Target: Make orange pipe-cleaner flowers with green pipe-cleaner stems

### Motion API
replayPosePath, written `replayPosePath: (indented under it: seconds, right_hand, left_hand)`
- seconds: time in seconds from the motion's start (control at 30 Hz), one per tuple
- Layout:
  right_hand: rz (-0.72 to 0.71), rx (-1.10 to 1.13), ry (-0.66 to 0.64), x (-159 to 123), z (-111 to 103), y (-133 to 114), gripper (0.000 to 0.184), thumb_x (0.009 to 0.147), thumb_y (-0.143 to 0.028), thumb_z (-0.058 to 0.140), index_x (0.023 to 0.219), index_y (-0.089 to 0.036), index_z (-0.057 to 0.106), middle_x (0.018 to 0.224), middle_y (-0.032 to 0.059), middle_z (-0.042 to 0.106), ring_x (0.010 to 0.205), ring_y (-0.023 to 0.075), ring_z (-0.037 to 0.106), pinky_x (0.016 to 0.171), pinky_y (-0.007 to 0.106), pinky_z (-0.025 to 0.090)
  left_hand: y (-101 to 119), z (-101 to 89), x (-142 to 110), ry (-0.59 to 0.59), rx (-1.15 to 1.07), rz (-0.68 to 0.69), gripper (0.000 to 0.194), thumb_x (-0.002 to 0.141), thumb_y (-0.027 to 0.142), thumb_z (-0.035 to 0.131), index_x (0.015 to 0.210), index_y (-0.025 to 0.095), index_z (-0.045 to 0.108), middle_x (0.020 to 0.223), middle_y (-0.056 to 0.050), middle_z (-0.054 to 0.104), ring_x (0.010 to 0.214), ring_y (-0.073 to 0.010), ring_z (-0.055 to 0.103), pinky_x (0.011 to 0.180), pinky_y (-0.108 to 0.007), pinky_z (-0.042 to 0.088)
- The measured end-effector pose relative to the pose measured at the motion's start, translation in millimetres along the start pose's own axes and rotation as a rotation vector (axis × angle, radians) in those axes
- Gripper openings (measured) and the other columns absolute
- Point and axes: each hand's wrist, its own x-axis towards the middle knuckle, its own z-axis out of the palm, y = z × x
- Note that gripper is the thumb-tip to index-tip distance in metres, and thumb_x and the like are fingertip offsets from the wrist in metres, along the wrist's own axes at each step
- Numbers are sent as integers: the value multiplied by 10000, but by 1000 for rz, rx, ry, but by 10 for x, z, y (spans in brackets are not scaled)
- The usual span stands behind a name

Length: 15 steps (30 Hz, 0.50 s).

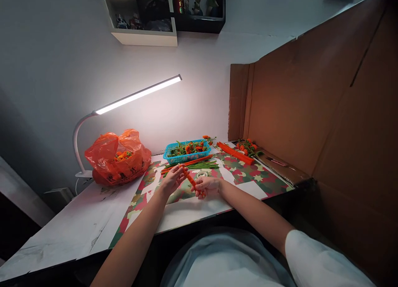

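Between my two hands runs a short orange fuzzy piece (190, 178), which looks like bent or twisted pipe cleaner. My left hand (174, 180) is closed on its upper end, with thumb and fingers pinched together. Its lower end sits in my right hand (207, 186), whose fingers curl round it. Just beyond the hands lie green pipe cleaners (205, 165) and orange pipe cleaners (199, 160) on the camouflage-patterned table cover. A pale roll of tape (202, 174) rests behind my right hand, partly hidden by it.
A blue basket (186, 157) holds orange flowers with green stems. To its right are an orange pipe cleaner bundle (235, 153), more flowers (247, 147) and a cutter (276, 161). An orange plastic bag (102, 154) and a lit lamp (138, 95) stand left. Cardboard (286, 96) walls the right.
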Motion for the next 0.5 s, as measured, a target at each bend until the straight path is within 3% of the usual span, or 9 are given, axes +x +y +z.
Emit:
replayPosePath:
  seconds: [0.17, 0.5]
  right_hand:
    - [-34, -60, 84, -5, 7, -14, 376, 614, -336, 845, 821, -83, 659, 651, 51, 699, 546, 126, 659, 478, 184, 482]
    - [-35, -146, 173, 6, -2, 12, 408, 565, -397, 857, 767, -85, 689, 626, 57, 699, 529, 133, 665, 414, 156, 448]
  left_hand:
    - [29, 15, -8, 43, 83, -18, 186, 688, 166, 784, 769, 133, 620, 688, -27, 694, 594, -103, 664, 591, -177, 533]
    - [15, -41, 12, 107, 225, -16, 264, 582, 271, 848, 668, 105, 661, 653, -65, 691, 587, -144, 643, 628, -264, 492]
